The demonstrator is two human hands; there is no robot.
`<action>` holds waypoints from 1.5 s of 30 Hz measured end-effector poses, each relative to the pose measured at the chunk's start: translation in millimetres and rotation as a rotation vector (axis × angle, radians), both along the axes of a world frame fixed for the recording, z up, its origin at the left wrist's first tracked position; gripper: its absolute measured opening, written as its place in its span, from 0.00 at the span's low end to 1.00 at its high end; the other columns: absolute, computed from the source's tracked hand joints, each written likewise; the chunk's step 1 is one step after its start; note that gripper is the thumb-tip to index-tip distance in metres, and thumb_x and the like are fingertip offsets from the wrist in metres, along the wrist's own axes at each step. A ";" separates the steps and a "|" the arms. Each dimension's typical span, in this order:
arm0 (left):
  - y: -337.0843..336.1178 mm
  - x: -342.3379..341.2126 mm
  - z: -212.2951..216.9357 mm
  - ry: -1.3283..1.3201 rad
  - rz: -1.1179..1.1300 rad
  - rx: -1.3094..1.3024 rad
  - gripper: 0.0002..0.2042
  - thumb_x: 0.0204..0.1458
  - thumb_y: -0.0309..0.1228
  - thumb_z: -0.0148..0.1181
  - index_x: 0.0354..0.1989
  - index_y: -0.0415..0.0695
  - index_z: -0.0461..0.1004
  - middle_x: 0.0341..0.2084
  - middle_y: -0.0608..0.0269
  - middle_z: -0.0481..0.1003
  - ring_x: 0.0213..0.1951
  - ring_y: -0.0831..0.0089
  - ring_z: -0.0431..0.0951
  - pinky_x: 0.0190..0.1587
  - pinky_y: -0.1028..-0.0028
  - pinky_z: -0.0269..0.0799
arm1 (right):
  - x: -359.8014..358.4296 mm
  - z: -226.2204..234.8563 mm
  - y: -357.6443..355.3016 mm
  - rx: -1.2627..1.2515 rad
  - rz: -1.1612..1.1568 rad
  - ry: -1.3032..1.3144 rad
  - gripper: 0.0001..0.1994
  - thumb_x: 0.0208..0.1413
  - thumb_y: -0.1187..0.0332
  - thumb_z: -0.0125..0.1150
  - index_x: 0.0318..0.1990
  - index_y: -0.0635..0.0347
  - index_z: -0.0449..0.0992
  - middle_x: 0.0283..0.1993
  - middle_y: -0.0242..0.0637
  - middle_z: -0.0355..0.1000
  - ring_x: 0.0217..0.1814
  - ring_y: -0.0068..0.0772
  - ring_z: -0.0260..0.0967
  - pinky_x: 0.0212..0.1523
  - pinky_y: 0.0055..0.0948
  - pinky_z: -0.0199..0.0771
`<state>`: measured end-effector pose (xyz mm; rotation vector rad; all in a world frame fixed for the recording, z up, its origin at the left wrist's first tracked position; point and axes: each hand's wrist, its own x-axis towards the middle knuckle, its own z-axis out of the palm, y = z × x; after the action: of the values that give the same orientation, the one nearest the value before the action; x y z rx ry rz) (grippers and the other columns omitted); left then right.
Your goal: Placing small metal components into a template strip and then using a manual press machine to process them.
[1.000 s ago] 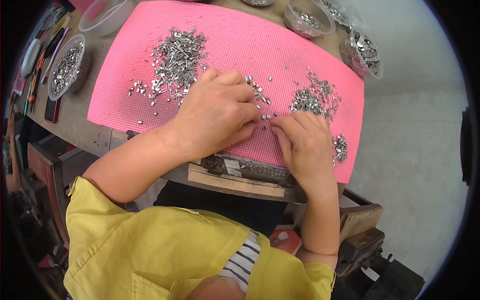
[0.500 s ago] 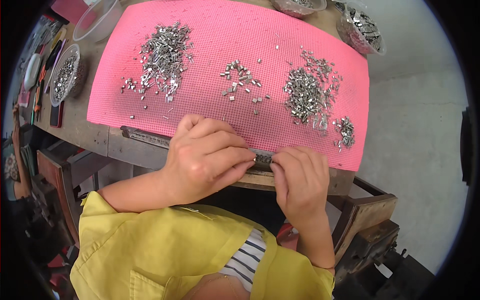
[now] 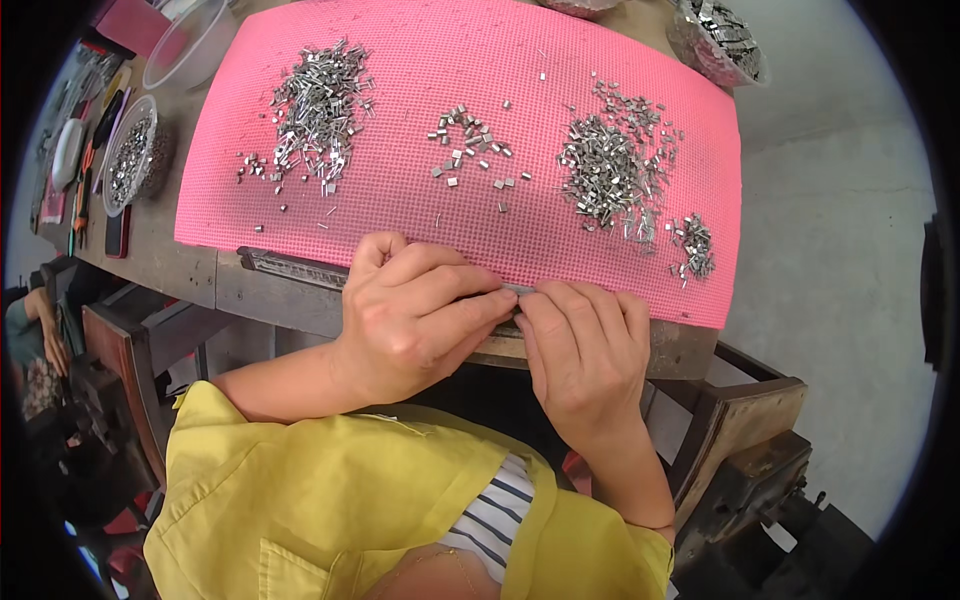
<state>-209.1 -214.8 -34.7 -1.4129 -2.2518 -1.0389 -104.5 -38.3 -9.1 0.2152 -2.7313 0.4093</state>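
Left hand [image 3: 405,315] sits beside your right hand [image 3: 588,348] at the dark rail [image 3: 295,267], perhaps for steadiness; can't tell either grip's closure.

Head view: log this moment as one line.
left hand: fingertips at dark rail, grip hidden | right hand: fingertips close beside left's, grip hidden | pink mat: small metal pieces, piled and scattered

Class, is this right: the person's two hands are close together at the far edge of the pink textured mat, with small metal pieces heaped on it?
Wrong edge: the head view shows the left hand and right hand close together at the near edge of the pink textured mat, with small metal pieces heaped on it.
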 end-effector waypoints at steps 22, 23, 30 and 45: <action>-17.9 -60.1 25.7 -0.111 0.052 -0.116 0.14 0.40 0.24 0.75 0.39 0.46 0.86 0.38 0.64 0.82 0.43 0.62 0.79 0.47 0.64 0.74 | -21.1 17.0 15.1 -0.199 -0.011 -0.072 0.12 0.50 0.75 0.71 0.43 0.59 0.79 0.40 0.34 0.76 0.44 0.39 0.73 0.49 0.40 0.67; -14.4 -65.8 27.6 -0.088 0.062 -0.146 0.13 0.41 0.25 0.75 0.38 0.46 0.86 0.38 0.65 0.81 0.44 0.62 0.78 0.47 0.64 0.74 | -28.9 18.0 18.0 -0.132 -0.003 -0.030 0.12 0.49 0.75 0.70 0.43 0.60 0.79 0.40 0.34 0.76 0.44 0.39 0.73 0.48 0.40 0.67; 4.3 -83.7 21.9 -0.011 0.046 -0.243 0.08 0.41 0.27 0.76 0.31 0.47 0.85 0.34 0.68 0.79 0.43 0.64 0.76 0.45 0.64 0.72 | -87.7 6.3 38.0 -0.049 0.131 0.012 0.10 0.52 0.75 0.62 0.42 0.52 0.82 0.36 0.29 0.75 0.41 0.33 0.72 0.46 0.35 0.66; 0.5 -80.8 18.8 -0.039 -0.006 -0.211 0.08 0.41 0.31 0.75 0.30 0.49 0.82 0.35 0.71 0.77 0.46 0.65 0.75 0.47 0.63 0.69 | -112.3 7.9 43.5 -0.032 0.246 -0.124 0.04 0.52 0.72 0.61 0.35 0.55 0.79 0.34 0.32 0.70 0.41 0.36 0.71 0.44 0.37 0.66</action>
<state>-289.9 -214.4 -15.9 -1.4929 -2.4467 -0.8582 -216.8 5.1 -1.1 0.5370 -2.8258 0.5497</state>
